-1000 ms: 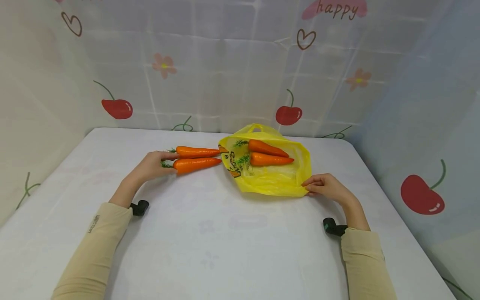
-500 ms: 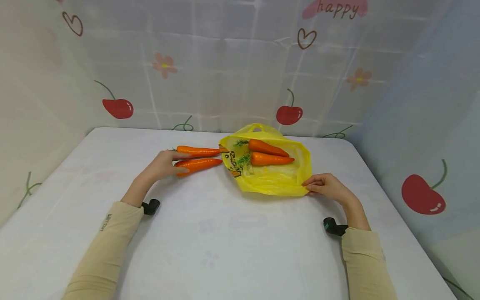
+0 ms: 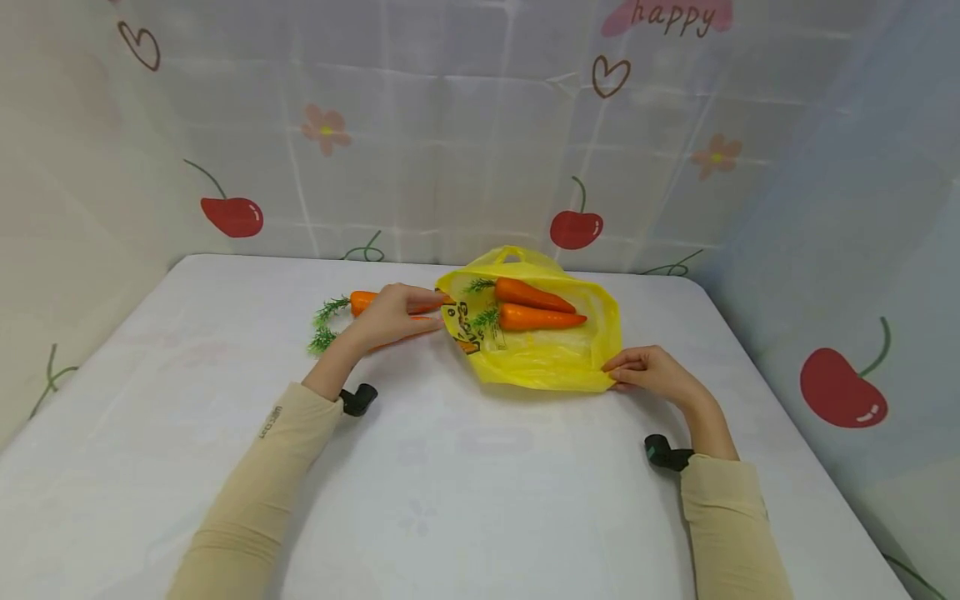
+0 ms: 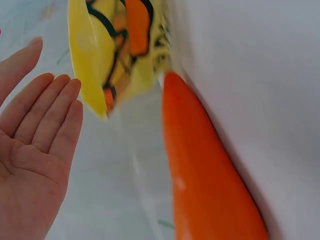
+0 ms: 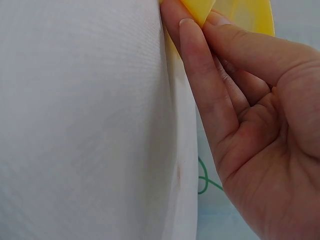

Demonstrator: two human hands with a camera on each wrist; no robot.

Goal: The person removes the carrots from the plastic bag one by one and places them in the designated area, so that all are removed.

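Note:
A yellow plastic bag (image 3: 540, 367) lies spread with its mouth toward me. Two orange carrots with green tops, an upper carrot (image 3: 534, 295) and a lower carrot (image 3: 542, 317), lie in it. My right hand (image 3: 652, 371) pinches the bag's near right corner between thumb and fingers. Left of the bag, two more carrots lie on the table, a far carrot (image 3: 362, 301) and a near carrot (image 4: 205, 170), partly hidden by my left hand (image 3: 393, 313). In the left wrist view the left fingers are straight, close to the bag's left edge, with nothing in them.
A white cloth covers the table (image 3: 480, 500). Behind it hangs a curtain (image 3: 442, 158) printed with cherries, flowers and hearts. A black wrist camera (image 3: 358, 400) sits on the left wrist, another wrist camera (image 3: 666, 454) on the right.
My left hand has moved right along the two outside carrots, from their green tops to the bag's left edge. The right hand keeps its pinch on the bag and stays in place.

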